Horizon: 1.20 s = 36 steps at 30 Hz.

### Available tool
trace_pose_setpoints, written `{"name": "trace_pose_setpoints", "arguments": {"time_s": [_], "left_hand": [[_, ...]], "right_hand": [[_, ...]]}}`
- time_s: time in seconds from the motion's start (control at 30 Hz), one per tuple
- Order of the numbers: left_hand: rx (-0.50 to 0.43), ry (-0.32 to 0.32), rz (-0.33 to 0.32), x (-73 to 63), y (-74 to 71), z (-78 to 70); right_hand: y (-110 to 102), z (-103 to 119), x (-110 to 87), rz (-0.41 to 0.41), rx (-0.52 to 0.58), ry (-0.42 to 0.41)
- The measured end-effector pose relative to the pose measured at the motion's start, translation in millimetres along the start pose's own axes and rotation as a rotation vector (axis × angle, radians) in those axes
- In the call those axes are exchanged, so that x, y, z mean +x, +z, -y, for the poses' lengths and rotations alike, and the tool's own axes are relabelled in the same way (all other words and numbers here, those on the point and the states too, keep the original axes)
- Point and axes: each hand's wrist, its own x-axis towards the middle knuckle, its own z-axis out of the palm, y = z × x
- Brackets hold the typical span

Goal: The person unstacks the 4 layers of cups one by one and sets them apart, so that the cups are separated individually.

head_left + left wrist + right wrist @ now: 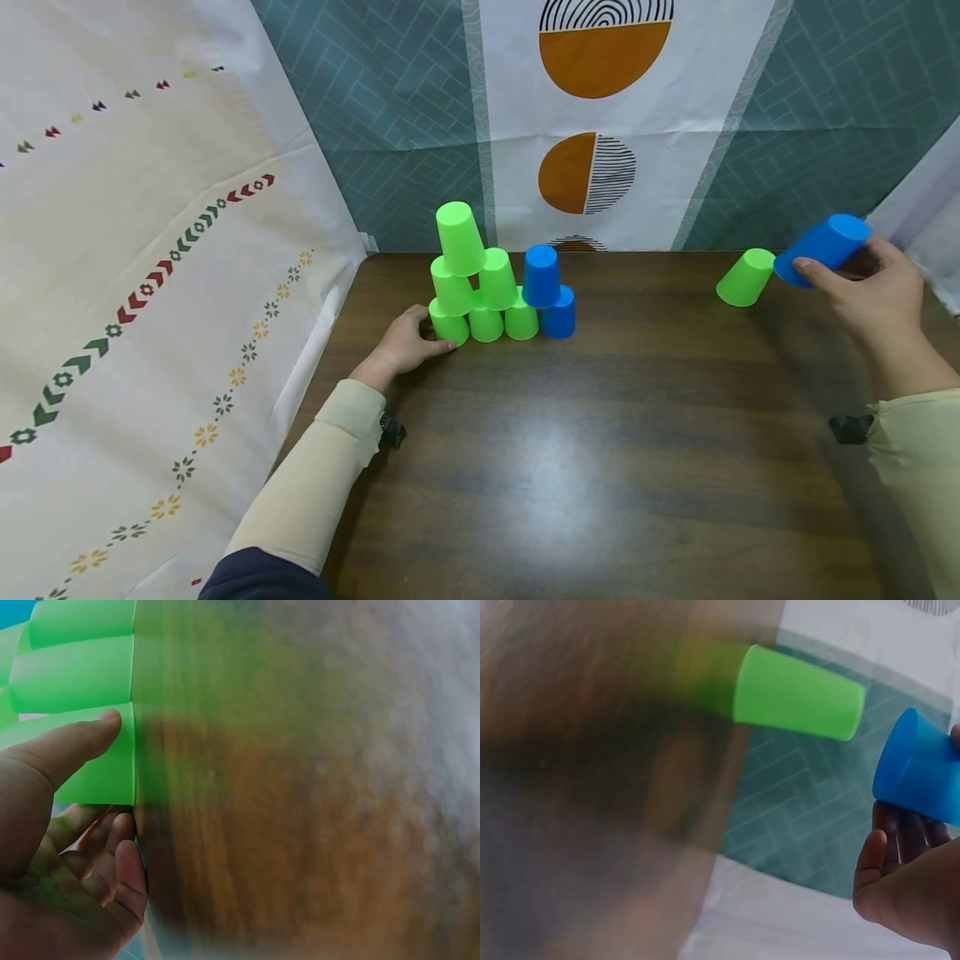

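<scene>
Several upside-down cups form a stepped stack at the table's back left. My left hand (405, 342) holds the lower-left green cup (97, 769), its thumb on the front and the other fingers around the far side. Higher up are two green cups side by side with one green cup (461, 238) on top of them. At the stack's right end, a blue cup (542, 276) rests above another blue cup (558, 313). My right hand (879, 292) grips a tilted blue cup (825, 248) in the air, its mouth facing down and left.
A lone green cup (746, 277) stands upside down at the back right, close to the held blue cup. The brown wooden table (600, 467) ends at a patterned cloth backdrop (390, 108). White cloth (187, 333) hangs along the left side.
</scene>
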Motion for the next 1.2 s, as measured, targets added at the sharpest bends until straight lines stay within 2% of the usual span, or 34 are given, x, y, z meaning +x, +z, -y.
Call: {"name": "trace_pose_setpoints", "arguments": {"time_s": [0.23,0.4,0.8,1.2], "left_hand": [[-0.001,0.007,0.001,1.3,0.2,2.5],[0.000,-0.006,0.003,-1.4,-2.4,0.3],[-0.007,-0.013,0.012,-1.4,-1.4,-2.2],[0.000,0.016,0.005,1.4,-1.7,1.3]], "right_hand": [[-1.7,-19.1,10.0,-0.004,-0.172,0.000],[-1.9,-31.3,18.9,0.028,-0.297,-0.020],[-9.5,-56.7,24.3,0.136,-0.390,0.005],[-10.2,-62.1,31.7,0.206,-0.458,0.022]]}}
